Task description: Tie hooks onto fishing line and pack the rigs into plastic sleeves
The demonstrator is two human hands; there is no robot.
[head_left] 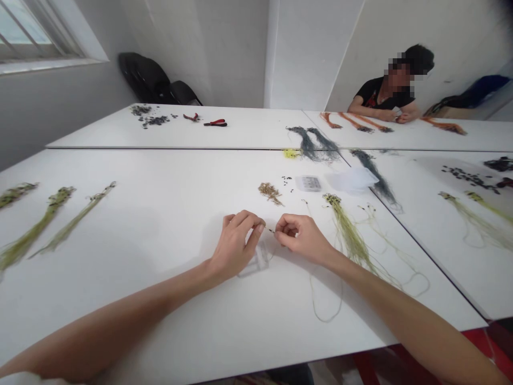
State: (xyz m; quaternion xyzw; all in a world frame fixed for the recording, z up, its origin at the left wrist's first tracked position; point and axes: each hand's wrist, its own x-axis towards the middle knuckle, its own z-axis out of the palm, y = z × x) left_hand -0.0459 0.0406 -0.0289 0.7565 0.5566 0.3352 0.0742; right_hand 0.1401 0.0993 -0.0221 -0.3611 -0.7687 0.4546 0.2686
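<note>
My left hand (236, 243) is closed in a pinch, its thumb and forefinger on something too small to make out. A short thin piece with a dark bit (271, 230) spans the gap to my right hand (300, 235). My right fingers pinch the other end of that piece, which appears to belong to a yellow-green cord (327, 321) looping down onto the table. Beneath my hands lies a clear plastic box (254, 263), partly covered by the left one. Just beyond them is a pile of small gold-coloured pieces (270, 192).
A bundle of yellow-green cords (352, 230) lies right of my hands, with more bundles (52, 211) at left. Behind are small dark bits, a clear packet (310, 183), grey-blue cords (306, 143) and red-handled pliers (216, 123). A person (385, 91) sits across the table.
</note>
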